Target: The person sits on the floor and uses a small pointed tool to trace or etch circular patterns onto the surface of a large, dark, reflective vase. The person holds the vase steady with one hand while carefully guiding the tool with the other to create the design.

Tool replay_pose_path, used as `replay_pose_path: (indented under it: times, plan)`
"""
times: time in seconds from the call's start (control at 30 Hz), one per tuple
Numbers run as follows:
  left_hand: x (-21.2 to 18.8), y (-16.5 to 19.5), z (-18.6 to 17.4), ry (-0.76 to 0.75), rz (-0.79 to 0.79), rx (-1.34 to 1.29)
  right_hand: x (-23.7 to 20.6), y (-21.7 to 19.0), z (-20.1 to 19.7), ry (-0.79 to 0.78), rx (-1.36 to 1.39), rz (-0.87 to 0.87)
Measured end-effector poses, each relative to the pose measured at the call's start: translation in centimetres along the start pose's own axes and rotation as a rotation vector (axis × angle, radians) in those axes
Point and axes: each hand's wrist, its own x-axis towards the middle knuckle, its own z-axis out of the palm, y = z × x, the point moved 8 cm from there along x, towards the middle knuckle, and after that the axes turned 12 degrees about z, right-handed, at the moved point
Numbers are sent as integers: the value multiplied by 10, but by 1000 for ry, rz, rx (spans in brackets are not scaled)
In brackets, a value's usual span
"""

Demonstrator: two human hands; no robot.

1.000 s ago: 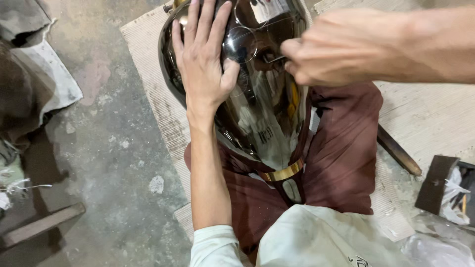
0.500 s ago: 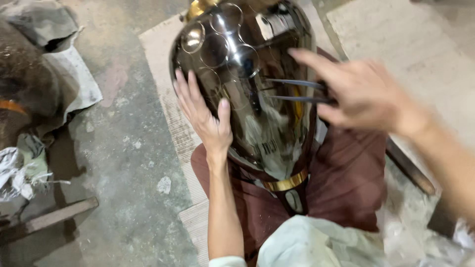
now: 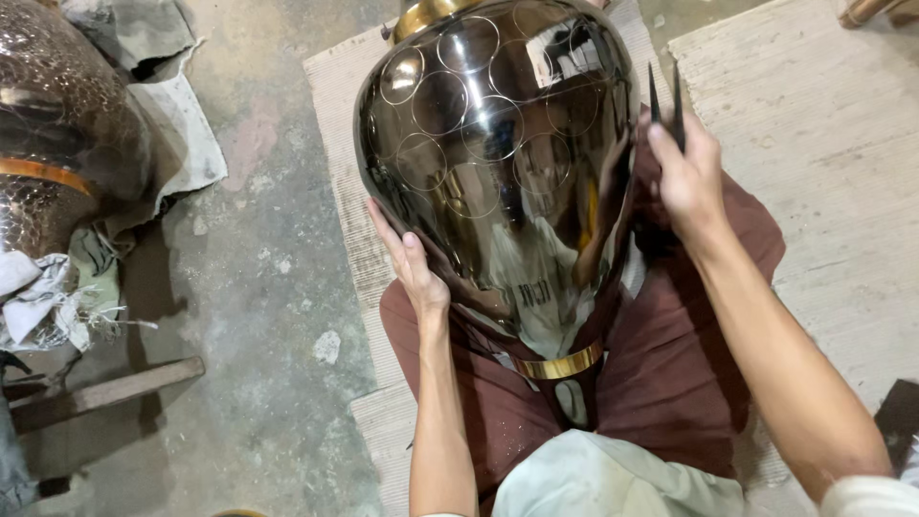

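A large dark mirror-polished metal vase [image 3: 498, 172] with scribed circles and gold bands lies on my lap, its narrow foot toward me. My left hand [image 3: 414, 263] lies flat against its lower left side, fingers apart, steadying it. My right hand [image 3: 684, 172] is at the vase's right edge, closed around a dark two-pointed metal compass [image 3: 664, 101] whose tips point up and away, clear of the surface.
A second hammered dark metal vessel [image 3: 53, 153] with a gold band rests on rags [image 3: 172, 115] at the left. A wooden bar [image 3: 105, 393] lies on the concrete floor [image 3: 258, 316]. Woven mats [image 3: 814, 144] cover the ground under and to the right of me.
My left hand slid from the vase's top down to its lower left side. My right hand drew the compass off the vase's face to its right edge.
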Motion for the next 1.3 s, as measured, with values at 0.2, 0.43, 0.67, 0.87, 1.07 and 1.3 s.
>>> replay_pose_path:
  times: [0.2,0.43,0.67,0.87,1.07,1.3]
  plan:
    - [3,4,2,11,33,-63,61,-13,16,-8,16,152]
    - [5,7,3,-2,58,-109,81,-22,30,-92,59,152]
    - [10,-23,6,-43,2,-380,65,-50,23,-36,-70,-244]
    - [6,-44,6,-80,-74,-573,26,-70,14,54,-351,-345]
    - [3,-8,-5,15,-120,111,-40,-93,-6,5,-484,10]
    - [39,132,66,-210,303,643,-104,-147,27,-61,-887,-268]
